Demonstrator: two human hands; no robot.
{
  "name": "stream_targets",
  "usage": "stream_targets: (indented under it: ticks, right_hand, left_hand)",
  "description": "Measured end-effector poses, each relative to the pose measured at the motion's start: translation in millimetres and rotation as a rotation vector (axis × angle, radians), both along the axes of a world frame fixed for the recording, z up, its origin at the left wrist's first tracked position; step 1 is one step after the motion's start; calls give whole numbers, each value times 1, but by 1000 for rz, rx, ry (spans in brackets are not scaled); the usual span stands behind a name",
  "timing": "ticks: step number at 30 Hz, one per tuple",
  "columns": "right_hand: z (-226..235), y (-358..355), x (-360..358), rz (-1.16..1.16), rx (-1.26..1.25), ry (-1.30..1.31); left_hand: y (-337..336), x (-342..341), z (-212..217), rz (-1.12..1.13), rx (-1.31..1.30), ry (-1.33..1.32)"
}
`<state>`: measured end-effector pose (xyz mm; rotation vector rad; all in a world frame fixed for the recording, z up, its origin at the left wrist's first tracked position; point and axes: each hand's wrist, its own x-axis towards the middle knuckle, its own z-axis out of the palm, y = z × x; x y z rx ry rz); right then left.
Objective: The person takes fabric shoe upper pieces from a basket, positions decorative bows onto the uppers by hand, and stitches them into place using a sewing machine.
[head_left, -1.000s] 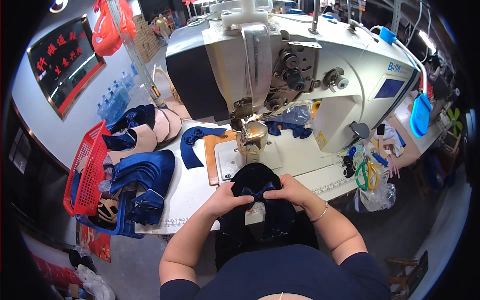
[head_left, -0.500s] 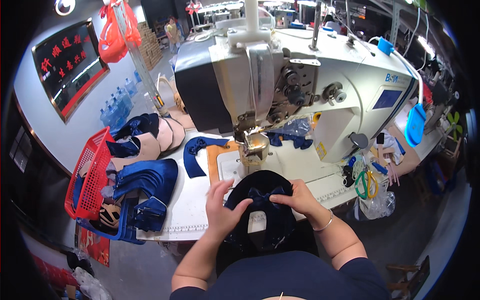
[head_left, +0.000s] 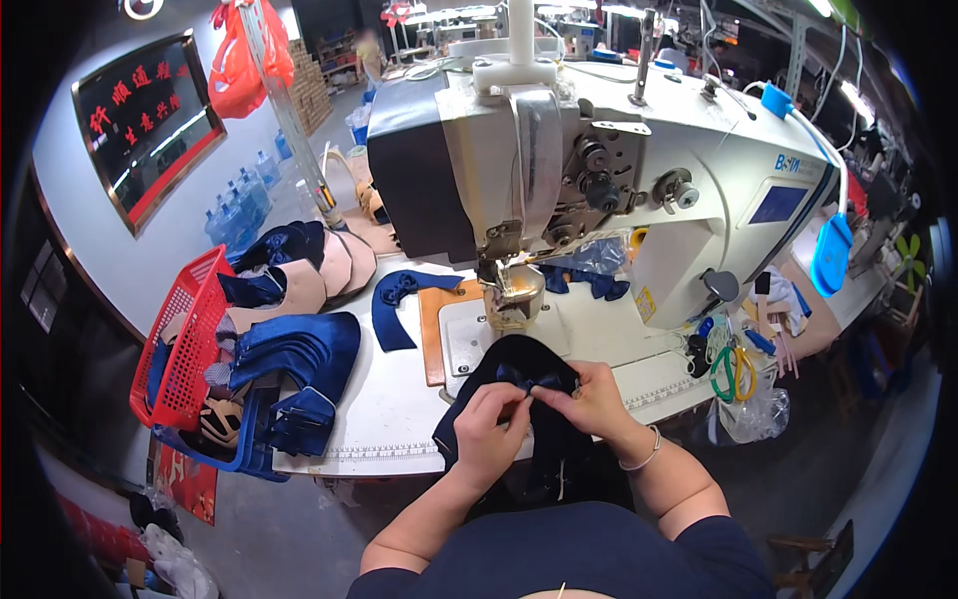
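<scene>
Right at the near edge of the white desk, a dark navy shoe upper is held up between both hands, just in front of the sewing machine. A small navy bow is seen on top of the upper, and it is pinched from both sides. The left hand is closed on the upper and the bow from the left, its fingertips meeting at the bow's knot. The right hand is closed on the bow from the right, with the fingers bent over the fabric. The two hands are nearly touching at the bow. The lower part of the upper is draped below the hands, over the desk edge.

Behind the upper, a tan shoe form is seen under the machine's needle area. A loose navy strip is laid on the desk to the left of it. Farther left, stacked navy and beige pieces are piled beside a red basket. Green-handled scissors are seen at the right end of the desk.
</scene>
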<state>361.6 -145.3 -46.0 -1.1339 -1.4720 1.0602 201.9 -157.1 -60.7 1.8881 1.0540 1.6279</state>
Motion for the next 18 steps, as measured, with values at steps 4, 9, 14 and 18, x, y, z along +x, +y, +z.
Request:
stream_targets:
  ticks: [4,9,14,18]
  right_hand:
    - [-8,5,11,57,-162,121]
    - [8,3,15,167,-285,261]
    - [0,7,17,301,-350,372]
    - [0,9,18,380,-406,261]
  left_hand:
    - [4,3,-3,-91,-66,-83]
    - [12,-22,10,12,40,264]
    - [31,-30,5,-541,-713,-228]
    - [26,-30,0,-710,-1019,-370]
